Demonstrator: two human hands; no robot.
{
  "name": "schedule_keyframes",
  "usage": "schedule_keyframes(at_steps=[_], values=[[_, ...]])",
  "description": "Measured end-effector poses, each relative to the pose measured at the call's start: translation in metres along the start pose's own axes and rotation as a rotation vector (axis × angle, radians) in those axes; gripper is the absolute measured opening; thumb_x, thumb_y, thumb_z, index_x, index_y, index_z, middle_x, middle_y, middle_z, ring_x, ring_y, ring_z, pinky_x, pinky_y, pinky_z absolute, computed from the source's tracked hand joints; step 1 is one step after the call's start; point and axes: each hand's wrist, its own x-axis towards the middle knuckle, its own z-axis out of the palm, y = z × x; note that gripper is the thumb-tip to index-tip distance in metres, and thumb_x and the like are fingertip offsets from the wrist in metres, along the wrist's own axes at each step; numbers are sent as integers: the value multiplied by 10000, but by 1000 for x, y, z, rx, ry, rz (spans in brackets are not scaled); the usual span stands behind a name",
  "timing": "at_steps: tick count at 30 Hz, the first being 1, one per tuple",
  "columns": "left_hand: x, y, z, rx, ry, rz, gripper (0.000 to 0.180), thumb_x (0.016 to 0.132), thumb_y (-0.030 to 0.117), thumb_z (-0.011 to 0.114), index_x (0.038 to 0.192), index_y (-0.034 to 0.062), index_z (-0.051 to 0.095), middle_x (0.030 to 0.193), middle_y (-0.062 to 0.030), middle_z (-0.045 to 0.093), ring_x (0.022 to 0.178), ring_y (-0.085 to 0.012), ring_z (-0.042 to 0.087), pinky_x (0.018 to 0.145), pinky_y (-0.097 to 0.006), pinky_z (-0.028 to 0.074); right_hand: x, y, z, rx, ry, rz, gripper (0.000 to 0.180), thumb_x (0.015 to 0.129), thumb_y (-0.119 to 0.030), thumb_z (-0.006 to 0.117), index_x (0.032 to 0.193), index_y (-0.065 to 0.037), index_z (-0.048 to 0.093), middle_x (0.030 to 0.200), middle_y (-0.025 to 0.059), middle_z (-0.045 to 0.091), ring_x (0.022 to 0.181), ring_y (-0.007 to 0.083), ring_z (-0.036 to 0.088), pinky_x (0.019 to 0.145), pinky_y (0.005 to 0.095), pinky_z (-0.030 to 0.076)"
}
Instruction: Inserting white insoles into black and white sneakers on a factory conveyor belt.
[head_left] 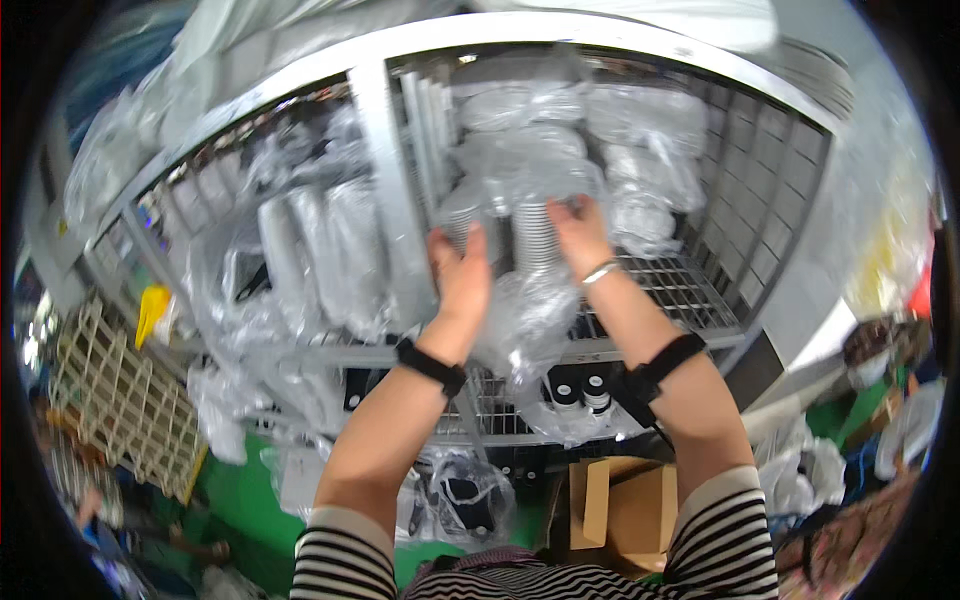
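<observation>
A clear plastic bag (pixel 525 290) holds upright stacks of thin, round white pieces (pixel 535 235), perhaps lids or cups. It is at the front of the upper shelf (pixel 690 290), and its loose end hangs over the shelf edge. My left hand (pixel 462 275) grips the bag's left side, with the thumb and fingers around the left stack. On the other side, my right hand (pixel 582 240) closes on the right stack through the plastic. Part of my fingers is hidden behind the bag.
More bagged white stacks (pixel 640 190) sit behind and to the right. Left of the metal post (pixel 390 200) are long wrapped bundles (pixel 350 260). Below are black jars with white labels (pixel 580 393), an open cardboard box (pixel 625 505) and bagged black items (pixel 470 500).
</observation>
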Motion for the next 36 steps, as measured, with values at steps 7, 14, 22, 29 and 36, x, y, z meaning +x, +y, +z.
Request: schedule_keyframes(at_steps=[7, 14, 22, 29, 36], values=[[-3, 40, 25, 330, 88, -241, 569, 812, 456, 442, 1013, -73, 498, 1074, -272, 506, 1031, -386, 473, 905, -434, 346, 31, 27, -35, 270, -448, 393, 685, 726, -585, 500, 1292, -229, 352, 1336, 8, 324, 1215, 247, 262, 932, 541, 179], [24, 48, 6, -40, -330, -490, 686, 832, 520, 271, 1181, -43, 449, 1229, -231, 429, 1171, -360, 378, 980, -374, 280, 79, 32, -49, 185, -430, 701, 674, 605, -595, 578, 1107, -162, 457, 1122, 30, 451, 1015, 185, 407, 826, 512, 266], [25, 30, 10, -61, -251, -447, 614, 811, 454, 393, 1121, -69, 478, 1129, -243, 506, 1071, -354, 482, 915, -366, 354, 81, 31, -44, 118, -438, 757, 854, 555, -655, 561, 1190, -105, 411, 1205, 38, 414, 1095, 229, 364, 900, 591, 135], [10, 60, 1, 90, -263, -370, 608, 774, 438, 413, 1145, -39, 479, 1203, -287, 416, 1180, -431, 308, 1004, -441, 213, 68, 19, -44, 249, -451, 426, 601, 703, -530, 536, 1093, -75, 500, 1110, 40, 493, 1036, 173, 423, 922, 347, 274], [2, 68, 12, 174, -223, -367, 565, 750, 400, 459, 1058, -69, 526, 1206, -325, 387, 1173, -448, 310, 986, -453, 246, 84, 30, -60, 368, -500, 407, 523, 728, -434, 583, 1076, -54, 496, 1068, 58, 526, 972, 185, 477, 878, 317, 336]])
